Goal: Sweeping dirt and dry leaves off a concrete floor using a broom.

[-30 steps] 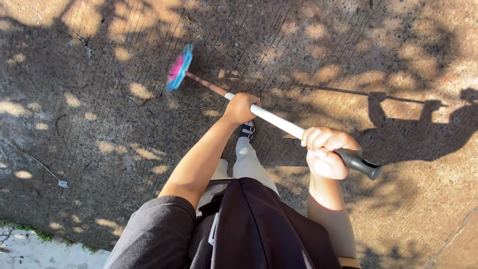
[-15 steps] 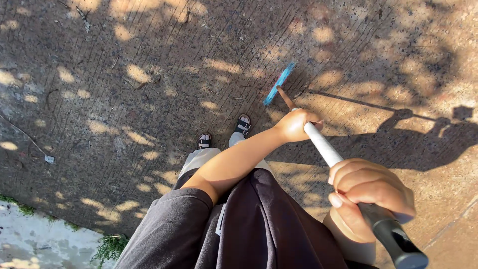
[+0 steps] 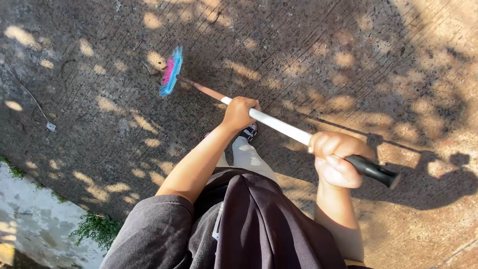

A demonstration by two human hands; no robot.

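Concrete ground: grooved and lying in dappled tree shade, it is taking up nearly the whole view; open room is running out ahead and to the right, with sunlit bare concrete along the right edge.

Pale slab: sitting at the lower left corner, edged with small green weeds, it is closing the ground off on that side.

Broom: lying slantwise from the right middle toward the upper left. Its pink and blue bristle head is resting on, or possibly just above, the concrete toward the upper left. The white shaft is ending in a black grip.

Right hand: clenching the handle where white is meeting black, it is serving as the upper anchor.

Left hand: wrapping the white shaft lower down, arm stretched forward, it is steering the head.

Sandalled foot: showing just beneath the shaft.

Small white scrap: lying near the left edge, well apart from the bristles.
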